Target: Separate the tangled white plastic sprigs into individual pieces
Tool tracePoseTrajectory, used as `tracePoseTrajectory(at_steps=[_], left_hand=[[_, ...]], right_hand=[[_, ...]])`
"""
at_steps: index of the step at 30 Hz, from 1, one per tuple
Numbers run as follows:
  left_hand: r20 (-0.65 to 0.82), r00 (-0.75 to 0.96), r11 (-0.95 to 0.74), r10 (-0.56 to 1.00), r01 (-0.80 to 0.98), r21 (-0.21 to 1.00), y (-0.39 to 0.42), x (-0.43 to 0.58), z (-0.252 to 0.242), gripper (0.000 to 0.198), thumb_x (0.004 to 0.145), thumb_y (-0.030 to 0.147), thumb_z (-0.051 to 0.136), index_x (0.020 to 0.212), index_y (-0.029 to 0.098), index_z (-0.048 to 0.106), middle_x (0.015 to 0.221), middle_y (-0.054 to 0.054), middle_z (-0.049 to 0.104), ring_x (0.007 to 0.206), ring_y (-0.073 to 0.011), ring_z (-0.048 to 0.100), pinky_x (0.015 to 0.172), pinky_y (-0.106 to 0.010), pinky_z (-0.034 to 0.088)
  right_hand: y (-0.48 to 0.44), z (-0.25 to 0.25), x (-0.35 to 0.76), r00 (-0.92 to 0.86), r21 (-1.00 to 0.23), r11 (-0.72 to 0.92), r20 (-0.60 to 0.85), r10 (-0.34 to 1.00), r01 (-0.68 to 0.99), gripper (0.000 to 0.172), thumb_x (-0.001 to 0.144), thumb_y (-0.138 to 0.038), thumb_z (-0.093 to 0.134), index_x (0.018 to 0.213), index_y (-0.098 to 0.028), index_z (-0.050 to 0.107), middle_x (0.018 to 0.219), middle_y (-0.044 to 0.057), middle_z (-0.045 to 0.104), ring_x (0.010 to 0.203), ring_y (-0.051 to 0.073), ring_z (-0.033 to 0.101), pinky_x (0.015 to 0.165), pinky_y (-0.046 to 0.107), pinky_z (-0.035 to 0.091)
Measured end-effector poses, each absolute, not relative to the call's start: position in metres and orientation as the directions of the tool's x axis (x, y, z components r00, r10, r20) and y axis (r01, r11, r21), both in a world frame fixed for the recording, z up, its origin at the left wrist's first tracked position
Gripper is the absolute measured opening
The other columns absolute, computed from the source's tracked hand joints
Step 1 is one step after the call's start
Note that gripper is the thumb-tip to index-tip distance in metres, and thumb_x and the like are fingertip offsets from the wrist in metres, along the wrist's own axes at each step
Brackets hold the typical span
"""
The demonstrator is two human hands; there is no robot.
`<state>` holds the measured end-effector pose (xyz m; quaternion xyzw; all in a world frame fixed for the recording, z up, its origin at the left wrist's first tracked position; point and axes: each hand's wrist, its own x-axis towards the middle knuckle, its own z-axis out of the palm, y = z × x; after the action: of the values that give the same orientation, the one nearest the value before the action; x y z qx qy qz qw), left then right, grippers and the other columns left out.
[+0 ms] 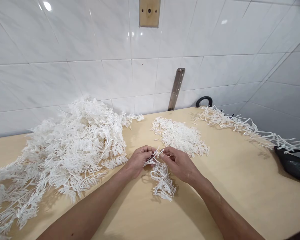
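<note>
Head view: left hand [138,161] and right hand [182,164] narrowly pinch white, branching plastic sprigs [164,186], likely light, springy; grip stems [158,153].

Forward-down head view over table [230,166]

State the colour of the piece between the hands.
White; the piece shows best in the head view.
</note>
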<state>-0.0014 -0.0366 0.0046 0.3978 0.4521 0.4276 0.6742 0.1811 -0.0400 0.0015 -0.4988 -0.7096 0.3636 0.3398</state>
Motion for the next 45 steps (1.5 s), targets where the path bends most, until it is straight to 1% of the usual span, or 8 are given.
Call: tracePoseTrajectory(at_steps=[7, 12, 19, 24, 30, 35, 42, 45], left_hand=[[-0.244, 0.268, 0.314, 0.932, -0.260, 0.913, -0.040, -0.001, 0.012, 0.016, 0.066, 0.015, 0.065, 0.082, 0.015, 0.064, 0.076, -0.004, 0.062, 0.063, -0.0122, 0.057, 0.054, -0.022, 0.047], [-0.247, 0.269, 0.314, 0.931, -0.244, 0.918, -0.037, -0.005, 0.008, 0.025, 0.069, 0.025, 0.074, 0.090, 0.017, 0.063, 0.082, -0.004, 0.064, 0.067, -0.0131, 0.060, 0.056, -0.023, 0.050], [-0.221, 0.264, 0.281, 0.939, -0.218, 0.935, -0.030, -0.009, 0.000, 0.034, 0.070, 0.038, 0.077, 0.089, 0.016, 0.059, 0.065, -0.001, 0.060, 0.049, -0.0103, 0.055, 0.043, -0.020, 0.042], [-0.212, 0.235, 0.262, 0.949, -0.207, 0.942, -0.029, -0.010, 0.000, 0.038, 0.074, 0.049, 0.074, 0.081, 0.017, 0.056, 0.071, -0.001, 0.060, 0.047, -0.0088, 0.055, 0.036, -0.019, 0.034], [-0.225, 0.359, 0.283, 0.906, -0.117, 0.952, -0.031, -0.012, 0.003, 0.040, 0.074, 0.051, 0.073, 0.069, 0.015, 0.057, 0.061, 0.000, 0.059, 0.044, -0.0064, 0.050, 0.036, -0.018, 0.029], [-0.222, 0.413, 0.269, 0.883, -0.057, 0.962, -0.032, -0.012, 0.007, 0.032, 0.072, 0.043, 0.075, 0.070, 0.014, 0.062, 0.051, 0.001, 0.057, 0.038, -0.0047, 0.042, 0.038, -0.018, 0.028], [-0.232, 0.393, 0.284, 0.890, -0.079, 0.956, -0.030, -0.015, 0.004, 0.038, 0.073, 0.046, 0.075, 0.063, 0.014, 0.058, 0.051, 0.000, 0.056, 0.038, -0.0048, 0.040, 0.040, -0.020, 0.027], [-0.244, 0.364, 0.308, 0.899, -0.128, 0.943, -0.029, -0.016, 0.004, 0.038, 0.069, 0.045, 0.079, 0.062, 0.014, 0.058, 0.052, 0.000, 0.055, 0.042, -0.0059, 0.044, 0.042, -0.019, 0.030]], right_hand=[[-0.043, 0.002, 0.173, -0.191, -0.877, 0.193, 0.119, 0.974, 0.440, 0.025, 0.086, -0.042, 0.058, 0.080, -0.020, 0.067, 0.069, 0.000, 0.065, 0.062, 0.015, 0.055, 0.057, 0.026, 0.041], [-0.042, -0.001, 0.175, -0.130, -0.904, 0.186, 0.147, 0.981, 0.385, 0.020, 0.085, -0.035, 0.058, 0.074, -0.019, 0.062, 0.061, -0.002, 0.055, 0.055, 0.012, 0.045, 0.051, 0.023, 0.034], [-0.041, -0.004, 0.176, 0.001, -0.944, 0.104, 0.110, 0.994, 0.314, 0.030, 0.087, -0.046, 0.055, 0.078, -0.019, 0.062, 0.063, 0.000, 0.060, 0.047, 0.010, 0.042, 0.044, 0.023, 0.031], [-0.042, -0.004, 0.176, 0.045, -0.941, 0.161, 0.183, 0.982, 0.297, 0.038, 0.087, -0.056, 0.052, 0.079, -0.020, 0.060, 0.070, 0.004, 0.066, 0.048, 0.012, 0.047, 0.043, 0.024, 0.036], [-0.042, -0.003, 0.175, 0.026, -0.919, 0.204, 0.225, 0.974, 0.337, 0.045, 0.087, -0.063, 0.048, 0.080, -0.020, 0.059, 0.070, 0.006, 0.067, 0.049, 0.013, 0.050, 0.043, 0.025, 0.038], [-0.044, -0.003, 0.174, 0.018, -0.925, 0.180, 0.198, 0.980, 0.336, 0.042, 0.088, -0.060, 0.049, 0.080, -0.020, 0.060, 0.066, 0.004, 0.065, 0.047, 0.013, 0.049, 0.043, 0.025, 0.037], [-0.043, 0.000, 0.178, -0.064, -0.931, 0.119, 0.103, 0.993, 0.346, 0.036, 0.091, -0.053, 0.049, 0.079, -0.020, 0.059, 0.069, 0.002, 0.066, 0.044, 0.010, 0.041, 0.043, 0.024, 0.033], [-0.042, 0.010, 0.185, -0.172, -0.879, 0.171, 0.103, 0.980, 0.446, 0.038, 0.093, -0.051, 0.045, 0.076, -0.020, 0.060, 0.067, 0.001, 0.065, 0.048, 0.012, 0.045, 0.047, 0.025, 0.035]])
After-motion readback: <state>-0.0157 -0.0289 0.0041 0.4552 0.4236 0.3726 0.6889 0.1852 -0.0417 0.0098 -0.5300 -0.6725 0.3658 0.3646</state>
